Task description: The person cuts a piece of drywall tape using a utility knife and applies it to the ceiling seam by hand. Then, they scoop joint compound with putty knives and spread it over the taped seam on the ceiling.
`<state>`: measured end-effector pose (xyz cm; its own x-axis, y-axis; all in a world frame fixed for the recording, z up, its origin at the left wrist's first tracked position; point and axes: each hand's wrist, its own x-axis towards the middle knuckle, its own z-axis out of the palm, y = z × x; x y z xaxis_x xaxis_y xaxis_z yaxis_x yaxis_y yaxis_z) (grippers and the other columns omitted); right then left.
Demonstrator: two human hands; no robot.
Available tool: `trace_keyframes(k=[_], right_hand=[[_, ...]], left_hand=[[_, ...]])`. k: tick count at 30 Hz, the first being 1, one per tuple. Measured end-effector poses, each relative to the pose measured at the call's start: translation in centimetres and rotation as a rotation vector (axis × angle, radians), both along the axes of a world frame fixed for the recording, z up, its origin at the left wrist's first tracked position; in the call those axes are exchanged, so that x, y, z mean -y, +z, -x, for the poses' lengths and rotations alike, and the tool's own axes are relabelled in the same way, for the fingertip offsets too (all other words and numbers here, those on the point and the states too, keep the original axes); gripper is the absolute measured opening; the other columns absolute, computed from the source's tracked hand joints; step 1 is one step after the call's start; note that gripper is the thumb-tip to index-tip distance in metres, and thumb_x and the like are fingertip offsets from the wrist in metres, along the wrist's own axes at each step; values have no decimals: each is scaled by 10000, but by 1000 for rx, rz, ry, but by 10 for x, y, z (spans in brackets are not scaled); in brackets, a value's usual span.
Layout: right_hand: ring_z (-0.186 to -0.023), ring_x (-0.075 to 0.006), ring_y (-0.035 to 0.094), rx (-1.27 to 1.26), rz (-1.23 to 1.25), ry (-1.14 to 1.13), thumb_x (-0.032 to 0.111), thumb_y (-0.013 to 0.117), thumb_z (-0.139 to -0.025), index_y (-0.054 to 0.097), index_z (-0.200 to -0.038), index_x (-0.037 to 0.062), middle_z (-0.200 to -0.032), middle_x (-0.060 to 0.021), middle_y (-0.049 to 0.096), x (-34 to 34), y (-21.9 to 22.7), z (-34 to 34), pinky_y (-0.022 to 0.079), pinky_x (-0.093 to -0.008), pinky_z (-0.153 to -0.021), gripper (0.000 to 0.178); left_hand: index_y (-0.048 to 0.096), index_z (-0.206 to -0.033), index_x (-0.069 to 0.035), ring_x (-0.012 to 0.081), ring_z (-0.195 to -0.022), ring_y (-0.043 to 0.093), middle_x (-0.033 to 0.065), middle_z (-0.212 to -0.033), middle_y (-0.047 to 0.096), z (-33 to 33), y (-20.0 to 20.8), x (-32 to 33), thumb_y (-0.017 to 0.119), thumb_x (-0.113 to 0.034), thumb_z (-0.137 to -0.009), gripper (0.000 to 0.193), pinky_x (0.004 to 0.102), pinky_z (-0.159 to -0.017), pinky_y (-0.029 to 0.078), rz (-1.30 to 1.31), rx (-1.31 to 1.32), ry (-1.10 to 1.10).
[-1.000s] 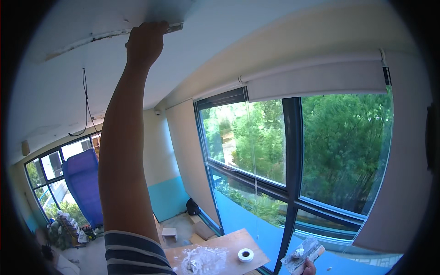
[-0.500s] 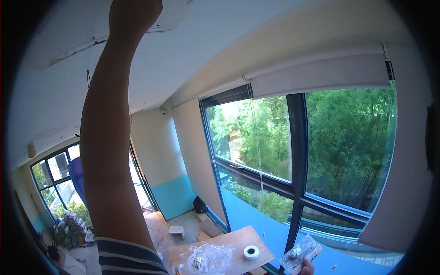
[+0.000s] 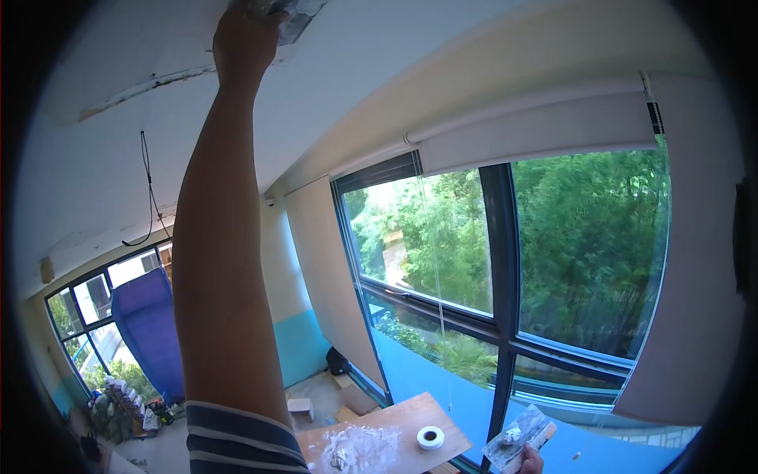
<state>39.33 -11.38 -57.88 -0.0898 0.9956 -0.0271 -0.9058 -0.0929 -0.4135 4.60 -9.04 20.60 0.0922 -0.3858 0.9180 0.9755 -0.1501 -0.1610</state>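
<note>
Left hand (image 3: 243,47) by ceiling (image 3: 332,83), pinching upper blade (image 3: 298,24): looks light, stiff; grip back edge. Right hand (image 3: 532,460): thumb over lower blade (image 3: 538,433), soft-looking putty (image 3: 512,435) aboard; other fingers hidden.

The camera sits on the person's head and looks ahead through a wide fisheye lens, taking in the ceiling (image 3: 332,95) above and the large window (image 3: 501,261) to the right. The left forearm (image 3: 219,276) stands very near to it, whereas the surface (image 3: 416,409) lies lower and farther, seen from above, its near edge being cut by the lower border.
</note>
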Motion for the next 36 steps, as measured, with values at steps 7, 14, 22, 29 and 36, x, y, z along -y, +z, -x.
trace_keyframes(k=[7,14,22,29,36], right_hand=[[-989,-263,606,80,-70,34,391,539,-951,432,-1300,6,-1116,-123,582,4,-5,-11,547,-385,-797,530],[-974,-261,596,38,-19,-76,380,507,-952,425,-1309,10,-1099,-120,577,16,20,-6,534,-370,-820,521],[-954,-267,600,81,-106,-22,381,500,-958,441,-1286,31,-1086,-129,579,8,4,-4,535,-371,-806,483],[-954,-268,601,77,-55,-3,377,494,-962,441,-1285,32,-1086,-130,581,11,0,-3,535,-370,-805,475],[-954,-270,602,66,-35,-18,372,488,-965,440,-1283,33,-1087,-131,582,15,-3,-5,535,-369,-804,467]], left_hand=[[652,-1071,-14,382,-1001,643,206,-1055,668,16,-2,28,730,-474,-784,548,439,-888,499,-303,112,161],[612,-1015,-89,295,-809,650,100,-907,652,32,-28,9,637,-146,-839,186,453,-704,536,-309,-380,532],[647,-980,-94,313,-777,659,110,-851,662,-20,-14,18,630,-146,-857,135,419,-700,552,-247,-367,633],[594,-1016,-45,419,-862,618,215,-914,629,-52,-12,75,647,-103,-803,227,499,-764,495,-543,-465,342],[585,-1104,-38,381,-894,645,177,-955,662,-41,-33,77,662,-208,-835,328,462,-790,506,-210,-119,-15]])
